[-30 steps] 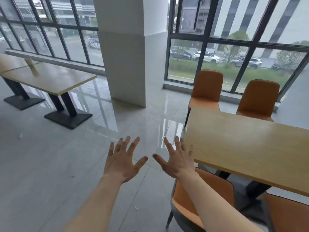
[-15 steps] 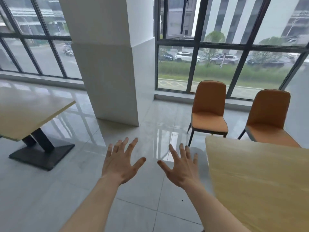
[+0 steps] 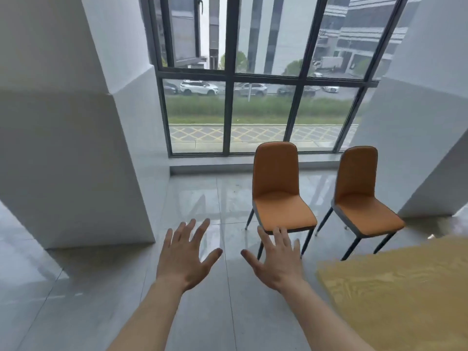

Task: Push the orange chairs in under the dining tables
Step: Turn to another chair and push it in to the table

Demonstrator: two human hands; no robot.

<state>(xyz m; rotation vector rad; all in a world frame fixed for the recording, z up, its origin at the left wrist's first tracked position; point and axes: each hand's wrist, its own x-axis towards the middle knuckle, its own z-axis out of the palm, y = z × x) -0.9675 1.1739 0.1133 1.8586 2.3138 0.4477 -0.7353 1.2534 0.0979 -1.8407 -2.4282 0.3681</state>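
Left hand (image 3: 183,257) and right hand (image 3: 277,259) spread flat, empty, over floor (image 3: 101,287). Two orange chairs (image 3: 279,193) (image 3: 362,198) stand by window (image 3: 253,97), apart from desk (image 3: 405,295) corner, seemingly not tucked under.

Bright, even daylight enters through the window (image 3: 255,79). Glare streaks the glossy floor (image 3: 207,198). Wide-angle distortion bends the pillar (image 3: 63,148); desk (image 3: 395,295) edge blurred.
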